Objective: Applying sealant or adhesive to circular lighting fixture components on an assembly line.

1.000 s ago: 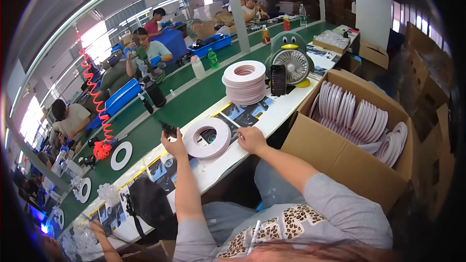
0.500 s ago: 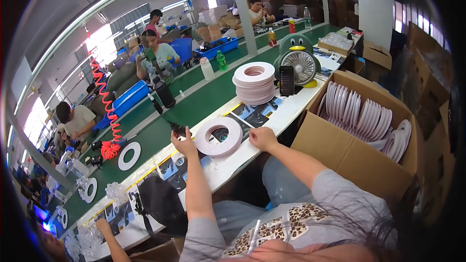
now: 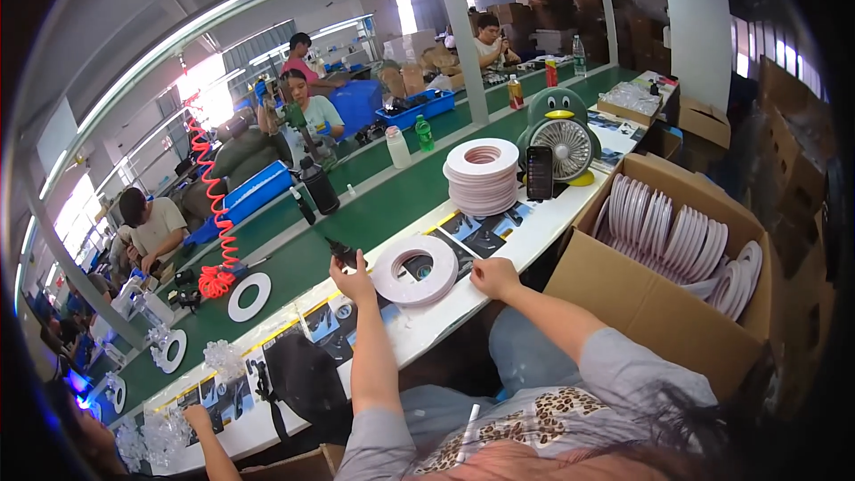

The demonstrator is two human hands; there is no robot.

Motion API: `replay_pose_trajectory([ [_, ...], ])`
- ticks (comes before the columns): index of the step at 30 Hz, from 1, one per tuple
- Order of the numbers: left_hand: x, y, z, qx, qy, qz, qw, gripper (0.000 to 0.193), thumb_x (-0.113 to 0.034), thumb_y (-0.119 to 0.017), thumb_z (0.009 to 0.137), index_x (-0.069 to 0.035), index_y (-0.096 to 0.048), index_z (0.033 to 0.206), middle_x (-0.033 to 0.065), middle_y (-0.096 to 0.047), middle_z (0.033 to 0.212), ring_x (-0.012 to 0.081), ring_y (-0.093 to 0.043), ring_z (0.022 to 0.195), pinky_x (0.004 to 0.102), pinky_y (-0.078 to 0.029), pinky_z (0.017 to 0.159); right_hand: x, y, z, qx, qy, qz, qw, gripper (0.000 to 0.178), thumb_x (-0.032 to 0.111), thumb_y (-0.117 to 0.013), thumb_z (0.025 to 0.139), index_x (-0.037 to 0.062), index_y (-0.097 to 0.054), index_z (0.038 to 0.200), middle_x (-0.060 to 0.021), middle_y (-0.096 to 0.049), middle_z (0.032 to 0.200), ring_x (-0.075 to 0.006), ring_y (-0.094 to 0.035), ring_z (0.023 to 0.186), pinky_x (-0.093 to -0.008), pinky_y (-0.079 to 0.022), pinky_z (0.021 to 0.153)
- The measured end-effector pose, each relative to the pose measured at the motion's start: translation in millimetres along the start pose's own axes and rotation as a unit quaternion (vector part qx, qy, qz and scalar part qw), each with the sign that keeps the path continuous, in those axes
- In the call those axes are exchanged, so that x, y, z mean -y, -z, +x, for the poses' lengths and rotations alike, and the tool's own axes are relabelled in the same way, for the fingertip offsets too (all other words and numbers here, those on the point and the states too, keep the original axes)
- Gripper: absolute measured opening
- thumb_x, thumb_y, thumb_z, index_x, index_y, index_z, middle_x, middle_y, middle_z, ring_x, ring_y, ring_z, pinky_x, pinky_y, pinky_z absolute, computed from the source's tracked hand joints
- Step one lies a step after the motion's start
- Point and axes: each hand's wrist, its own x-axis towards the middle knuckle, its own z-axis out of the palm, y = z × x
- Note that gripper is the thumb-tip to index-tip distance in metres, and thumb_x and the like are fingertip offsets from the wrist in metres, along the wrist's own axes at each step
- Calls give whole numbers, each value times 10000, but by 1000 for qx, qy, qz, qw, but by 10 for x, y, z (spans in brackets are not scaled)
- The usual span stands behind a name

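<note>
My left hand (image 3: 354,280) is raised beside the left edge of a low stack of flat white rings (image 3: 438,279), its fingers closed around a small black part with a thin pointed end (image 3: 340,250). The part's exact kind is too small to make out. Right of the same rings, near the table's front edge, my right hand (image 3: 495,278) is curled with the fingers tucked in. Whatever it may hold is hidden. A taller stack of white rings (image 3: 482,191) stands farther back.
A cardboard box (image 3: 655,303) of upright white rings stands at right. Behind the tall stack are a phone (image 3: 540,173) and a penguin-shaped fan (image 3: 565,138). A green conveyor belt (image 3: 378,223) carries single rings (image 3: 249,297). A black bag (image 3: 307,379) hangs at left; a neighbour's hand (image 3: 196,417) is beyond.
The whole view has shifted, so everything sits lower and farther right. My hands keep about the same places beside the rings. A person across the belt has raised a blue-gloved hand.
</note>
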Motion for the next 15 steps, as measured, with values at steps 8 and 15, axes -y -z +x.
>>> replay_pose_trajectory([
  [8, -7, -56, -13, 4, 8, -8, 1000, 610, -269, -786, 749, 24, -517, 1212, 143, -570, 1116, 260, -562, 1035, 365, -445, 860, -59, 17, 5, -45, 41, 7, 998, 157, 203, -596, 753, 92, -562, 646, -107, -571, 553, -311, -592, 544, -428, -467, 519],
  [15, 195, -72, 25, -27, 3, 13, 1000, 605, -265, -804, 723, 27, -531, 1177, 147, -579, 1074, 259, -575, 990, 359, -464, 821, 5, 6, 42, -57, 63, 27, 996, 139, 185, -605, 734, 91, -555, 645, -110, -562, 552, -313, -579, 534, -427, -454, 511],
])
